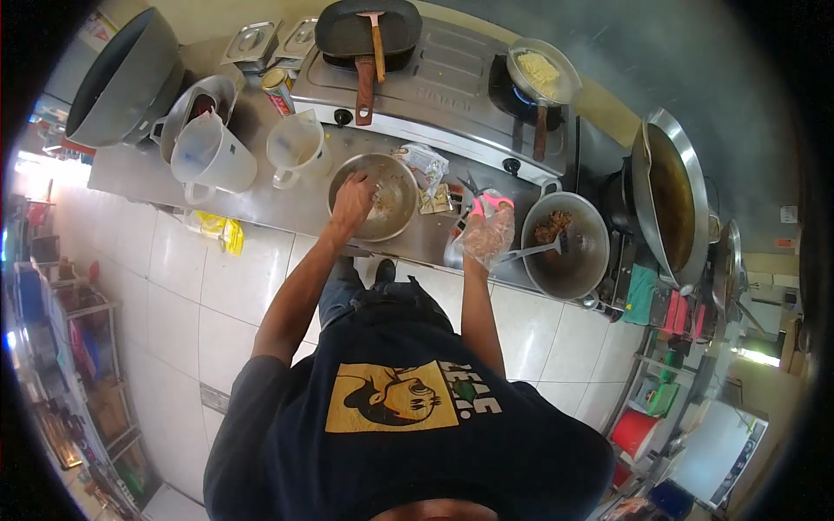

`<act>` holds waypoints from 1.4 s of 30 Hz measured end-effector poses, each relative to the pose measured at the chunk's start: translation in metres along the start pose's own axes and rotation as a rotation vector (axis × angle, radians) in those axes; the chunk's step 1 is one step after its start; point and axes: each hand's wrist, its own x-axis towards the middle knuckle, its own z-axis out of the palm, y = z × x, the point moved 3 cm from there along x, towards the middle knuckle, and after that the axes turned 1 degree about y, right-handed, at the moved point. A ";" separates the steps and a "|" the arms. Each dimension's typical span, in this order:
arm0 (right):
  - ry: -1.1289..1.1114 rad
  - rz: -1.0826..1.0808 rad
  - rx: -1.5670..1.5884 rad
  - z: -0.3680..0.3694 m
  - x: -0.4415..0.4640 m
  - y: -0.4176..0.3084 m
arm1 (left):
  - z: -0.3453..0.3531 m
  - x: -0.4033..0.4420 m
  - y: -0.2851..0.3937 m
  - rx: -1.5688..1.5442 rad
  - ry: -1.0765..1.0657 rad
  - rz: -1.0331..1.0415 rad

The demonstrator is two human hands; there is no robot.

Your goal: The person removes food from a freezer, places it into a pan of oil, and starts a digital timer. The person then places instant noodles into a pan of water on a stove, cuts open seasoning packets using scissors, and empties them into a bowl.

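Observation:
My left hand is bare and reaches into a metal bowl with brownish bits inside. Its fingers are curled, and whatever may be between them is hidden. A clear plastic glove covers my right hand, which is closed around the pink handles of a pair of scissors. The dark blades point up and left, towards the stove. Between the hands lie a torn foil packet and a crumpled plastic wrapper. Right of the glove stands a pot holding browned food and a grey spatula.
Behind the bowl, a gas stove carries a square grill pan and a frying pan with pale food over a blue flame. Two plastic jugs, one a large jug, stand left. A wide wok sits far right.

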 end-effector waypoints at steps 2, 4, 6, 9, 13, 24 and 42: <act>-0.104 0.044 0.134 -0.012 -0.011 -0.007 | -0.005 0.002 0.009 -0.022 -0.075 -0.096; -0.109 0.020 0.133 -0.019 -0.020 -0.002 | -0.009 0.004 0.012 -0.047 -0.146 -0.193; -0.116 -0.010 0.132 -0.021 -0.024 0.007 | -0.009 0.007 0.011 -0.012 -0.207 -0.207; -0.104 -0.042 0.082 -0.025 -0.025 0.019 | 0.004 0.006 -0.005 -0.027 -0.170 -0.124; -0.087 0.072 0.090 -0.037 -0.026 0.023 | 0.011 0.003 -0.016 -0.024 -0.054 0.114; -0.062 0.131 0.111 -0.036 -0.021 0.025 | 0.001 -0.003 -0.017 0.120 -0.183 -0.117; -0.062 0.148 0.131 -0.030 -0.019 0.034 | -0.020 0.004 -0.001 -0.006 -0.060 -0.359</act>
